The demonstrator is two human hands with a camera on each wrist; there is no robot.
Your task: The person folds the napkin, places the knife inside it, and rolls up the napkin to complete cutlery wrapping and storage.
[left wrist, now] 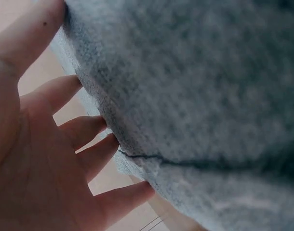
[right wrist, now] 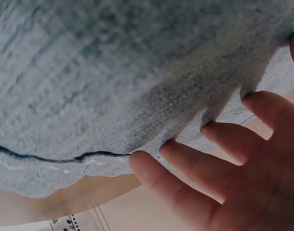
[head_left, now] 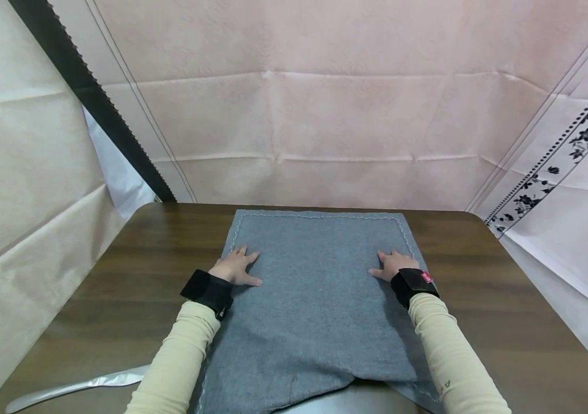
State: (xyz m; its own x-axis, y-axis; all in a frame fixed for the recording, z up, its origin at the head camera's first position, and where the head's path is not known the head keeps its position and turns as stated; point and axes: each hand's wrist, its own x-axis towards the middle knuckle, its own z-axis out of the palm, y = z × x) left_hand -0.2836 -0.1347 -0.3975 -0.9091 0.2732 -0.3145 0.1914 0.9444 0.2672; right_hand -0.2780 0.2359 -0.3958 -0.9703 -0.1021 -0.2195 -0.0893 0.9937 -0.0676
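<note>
Your grey-blue cloth (head_left: 320, 287) lies along the middle of the bench (head_left: 501, 299), its far hem just short of the bench's far edge. Your left hand (head_left: 235, 267) and right hand (head_left: 394, 265) rest near its two sides, fingers spread wide, grasping nothing. You seem to be smoothing it flat; the next move likely calls for straightening the end towards the bench's near edge. Only the head view shows that end buckled. The wrist views show your fingertips touching the fabric and a dark line (right wrist: 60, 160), seam or crease, you cannot tell.
</note>
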